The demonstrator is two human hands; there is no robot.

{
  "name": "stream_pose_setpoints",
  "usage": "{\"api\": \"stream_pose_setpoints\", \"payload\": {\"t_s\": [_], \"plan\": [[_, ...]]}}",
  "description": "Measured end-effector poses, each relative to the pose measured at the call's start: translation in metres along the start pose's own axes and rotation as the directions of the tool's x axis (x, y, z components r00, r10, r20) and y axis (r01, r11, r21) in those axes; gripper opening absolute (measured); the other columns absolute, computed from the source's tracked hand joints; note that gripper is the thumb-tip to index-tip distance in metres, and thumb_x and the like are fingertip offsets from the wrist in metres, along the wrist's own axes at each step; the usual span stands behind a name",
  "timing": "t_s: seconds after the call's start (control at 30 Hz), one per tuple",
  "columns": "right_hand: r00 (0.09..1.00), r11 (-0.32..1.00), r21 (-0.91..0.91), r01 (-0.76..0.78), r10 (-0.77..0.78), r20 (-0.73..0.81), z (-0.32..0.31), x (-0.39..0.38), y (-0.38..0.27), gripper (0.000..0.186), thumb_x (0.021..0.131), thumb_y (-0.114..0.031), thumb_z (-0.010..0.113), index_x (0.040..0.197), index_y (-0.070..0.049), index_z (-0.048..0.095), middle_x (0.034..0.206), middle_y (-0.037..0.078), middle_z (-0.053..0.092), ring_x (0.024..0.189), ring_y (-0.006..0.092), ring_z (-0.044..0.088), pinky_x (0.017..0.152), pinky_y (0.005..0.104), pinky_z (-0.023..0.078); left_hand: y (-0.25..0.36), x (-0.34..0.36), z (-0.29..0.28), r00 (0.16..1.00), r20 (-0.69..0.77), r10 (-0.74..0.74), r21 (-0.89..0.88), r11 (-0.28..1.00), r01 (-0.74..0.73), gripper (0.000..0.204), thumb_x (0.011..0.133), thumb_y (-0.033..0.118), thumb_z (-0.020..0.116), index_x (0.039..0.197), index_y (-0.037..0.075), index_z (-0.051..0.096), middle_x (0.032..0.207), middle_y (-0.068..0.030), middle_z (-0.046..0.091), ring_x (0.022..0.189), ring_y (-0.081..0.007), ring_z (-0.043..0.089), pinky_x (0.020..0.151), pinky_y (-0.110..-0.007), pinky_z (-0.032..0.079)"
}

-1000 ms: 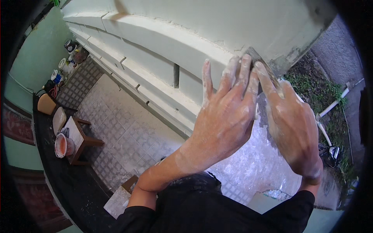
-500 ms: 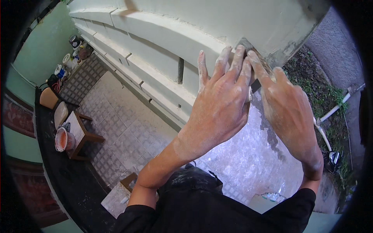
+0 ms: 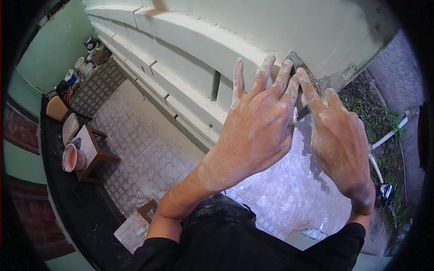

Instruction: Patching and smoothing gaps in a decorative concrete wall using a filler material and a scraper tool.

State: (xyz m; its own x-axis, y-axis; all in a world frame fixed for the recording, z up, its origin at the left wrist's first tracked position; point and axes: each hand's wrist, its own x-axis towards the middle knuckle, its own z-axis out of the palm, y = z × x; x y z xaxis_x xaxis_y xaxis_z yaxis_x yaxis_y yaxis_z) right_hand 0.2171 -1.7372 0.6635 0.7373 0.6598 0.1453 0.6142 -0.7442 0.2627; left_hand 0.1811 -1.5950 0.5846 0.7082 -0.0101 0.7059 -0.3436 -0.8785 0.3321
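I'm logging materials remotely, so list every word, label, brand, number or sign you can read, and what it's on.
No text can be read.
Blue-and-white container: any label too small and blurred.
Bucket: no lettering made out.
Flat tool: no lettering made out.

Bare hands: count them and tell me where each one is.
2. The left hand is by the white ledge, fingers spread; the right hand is just to its right, fingertips at the flat grey tool. No other hands show.
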Motion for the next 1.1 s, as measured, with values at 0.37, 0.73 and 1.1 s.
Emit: {"api": "stream_pose_setpoints", "payload": {"t_s": [0.37, 0.73, 1.1], "plan": [[0.919, 0.890, 0.373, 0.263, -0.114, -0.377, 0.019, -0.015, 0.030, 0.061, 0.083, 0.006, 0.060, 0.142, -0.006, 0.048, 0.087, 0.020, 0.058, 0.075, 0.0325, 0.058, 0.069, 0.0387, 0.047, -0.004, 0.000, -0.002, 1.000, 0.009, -0.026, 0.051, 0.998, 0.025, 0.057, 0.077, 0.012, 0.057, 0.130, -0.009, 0.051, 0.141, -0.0233, 0.045, 0.139, -0.0423, 0.030, 0.114, -0.065, 0.010], [0.962, 0.954, 0.288, 0.086, -0.003, -0.274, 0.012, -0.011, 0.011, 0.052, 0.087, 0.003, 0.058, 0.137, -0.008, 0.053, 0.081, 0.017, 0.057, 0.068, 0.0278, 0.057, 0.063, 0.0388, 0.047, -0.003, 0.005, -0.003, 0.996, -0.001, -0.092, 0.067, 0.993, 0.092, 0.055, 0.078, 0.012, 0.056, 0.128, -0.011, 0.052, 0.135, -0.0253, 0.051, 0.136, -0.0414, 0.035, 0.115, -0.064, 0.011], [0.932, 0.952, 0.277, 0.130, -0.022, -0.363, 0.015, -0.010, 0.011, 0.050, 0.085, 0.005, 0.060, 0.134, -0.007, 0.057, 0.076, 0.014, 0.055, 0.062, 0.0246, 0.052, 0.060, 0.0367, 0.045, -0.007, 0.007, -0.005, 0.997, -0.002, -0.078, 0.031, 0.996, 0.078, 0.058, 0.073, 0.010, 0.057, 0.127, -0.010, 0.053, 0.133, -0.0238, 0.054, 0.135, -0.0419, 0.037, 0.114, -0.064, 0.013]]}}
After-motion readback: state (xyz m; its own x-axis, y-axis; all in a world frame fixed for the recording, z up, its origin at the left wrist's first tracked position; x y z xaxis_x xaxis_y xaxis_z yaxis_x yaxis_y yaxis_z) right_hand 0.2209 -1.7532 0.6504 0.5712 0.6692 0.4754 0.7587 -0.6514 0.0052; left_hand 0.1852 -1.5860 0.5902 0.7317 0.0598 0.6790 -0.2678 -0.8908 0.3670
